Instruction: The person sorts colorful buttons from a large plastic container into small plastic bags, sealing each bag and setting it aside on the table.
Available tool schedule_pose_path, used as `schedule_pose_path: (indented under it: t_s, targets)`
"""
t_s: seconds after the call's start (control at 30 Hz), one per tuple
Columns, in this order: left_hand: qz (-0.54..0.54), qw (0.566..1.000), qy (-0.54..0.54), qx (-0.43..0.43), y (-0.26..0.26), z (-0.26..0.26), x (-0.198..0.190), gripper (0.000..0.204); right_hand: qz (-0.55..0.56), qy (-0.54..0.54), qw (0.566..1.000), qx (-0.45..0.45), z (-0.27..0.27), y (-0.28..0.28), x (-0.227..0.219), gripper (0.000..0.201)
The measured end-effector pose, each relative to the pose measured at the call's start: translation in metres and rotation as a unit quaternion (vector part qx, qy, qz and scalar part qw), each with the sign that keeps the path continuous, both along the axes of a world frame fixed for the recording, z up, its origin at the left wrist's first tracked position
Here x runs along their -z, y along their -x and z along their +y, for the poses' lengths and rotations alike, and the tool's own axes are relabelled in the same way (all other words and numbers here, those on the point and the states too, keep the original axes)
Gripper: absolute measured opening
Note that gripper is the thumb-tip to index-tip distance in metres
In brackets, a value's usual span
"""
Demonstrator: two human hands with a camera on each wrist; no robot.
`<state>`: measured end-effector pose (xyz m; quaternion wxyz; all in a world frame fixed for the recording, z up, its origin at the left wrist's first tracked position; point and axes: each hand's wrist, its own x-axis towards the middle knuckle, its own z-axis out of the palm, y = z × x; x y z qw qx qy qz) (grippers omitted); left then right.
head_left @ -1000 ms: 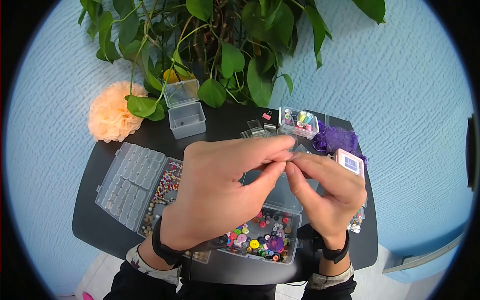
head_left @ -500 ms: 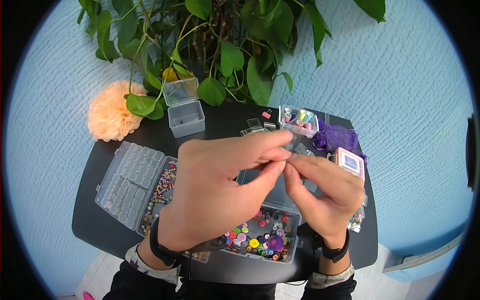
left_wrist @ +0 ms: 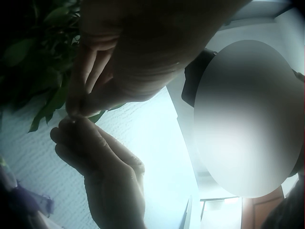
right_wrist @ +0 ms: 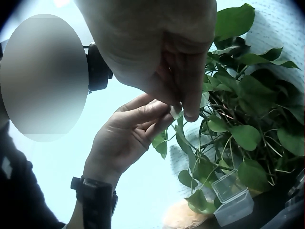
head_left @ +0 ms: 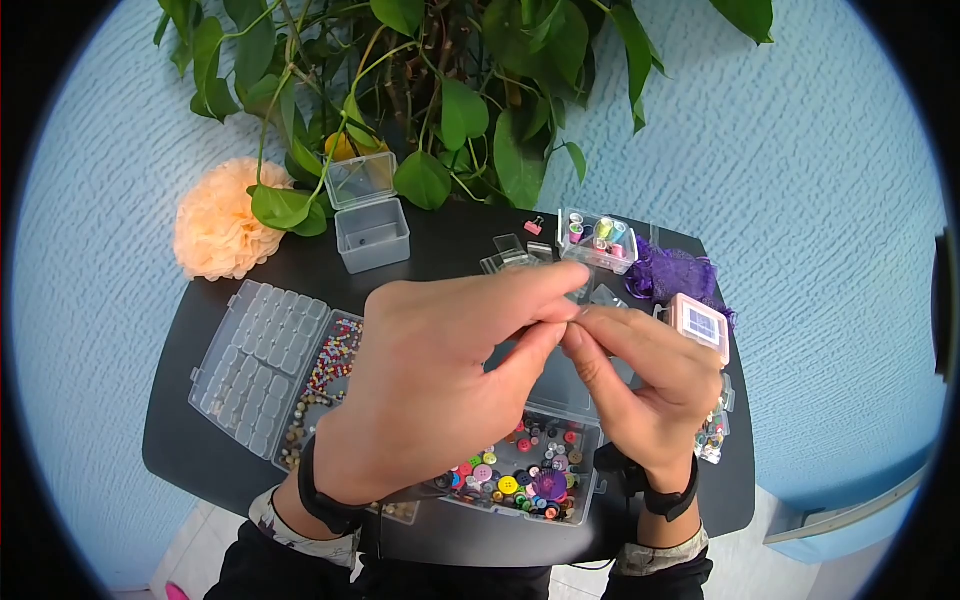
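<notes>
Over the table, my left hand (head_left: 420,370) and right hand (head_left: 655,375) meet fingertip to fingertip. Both pinch a tiny clear piece (right_wrist: 176,112), which shows in the right wrist view between the thumbs and forefingers. Its kind I cannot tell, as the fingers hide most of it. Below the hands lies an open clear plastic box (head_left: 535,517) of mixed buttons (head_left: 508,485). To the left, partly behind my left wrist, an open bead organizer (head_left: 265,350) holds small coloured beads (head_left: 335,360).
An open small clear box (head_left: 373,240) stands at the back beside a peach paper pompom (head_left: 230,220). Leaves of a plant (head_left: 465,120) hang over the back edge. On the right are a box of thread spools (head_left: 600,240), a purple mesh pouch (head_left: 670,275) and a pink case (head_left: 698,325).
Both hands stay joined at the fingertips, with only slight shifts. My right hand has moved a little to the left, its thumb and forefinger closer against the left fingertips.
</notes>
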<state>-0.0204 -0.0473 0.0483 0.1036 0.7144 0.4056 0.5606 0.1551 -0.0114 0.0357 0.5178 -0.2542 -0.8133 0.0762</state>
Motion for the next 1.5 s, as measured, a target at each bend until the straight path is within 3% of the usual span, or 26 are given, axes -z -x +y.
schedule_pose_path:
  t_s: [0.47,0.63,1.17,1.37,1.5]
  targets:
    - [0.012,1.000,0.004,-0.015,-0.008,-0.002,0.003,0.028,0.014,-0.044,0.999,0.026,0.000,0.007,0.008,0.013]
    - [0.021,0.998,-0.048,-0.043,-0.012,-0.004,0.004,0.027,0.036,-0.061,0.997,0.032,0.000,0.007,0.008,0.013]
    - [-0.025,0.998,-0.023,-0.055,-0.017,-0.007,0.006,0.018,0.015,-0.085,0.995,0.054,-0.003,0.005,0.007,0.016]
    - [-0.048,0.998,-0.016,-0.034,-0.018,-0.006,0.005,0.018,0.009,-0.089,0.994,0.061,-0.003,0.005,0.009,0.016]
    - [-0.094,0.994,0.054,0.006,-0.015,-0.007,-0.004,0.025,0.003,-0.055,0.997,0.046,-0.006,0.003,0.003,0.013]
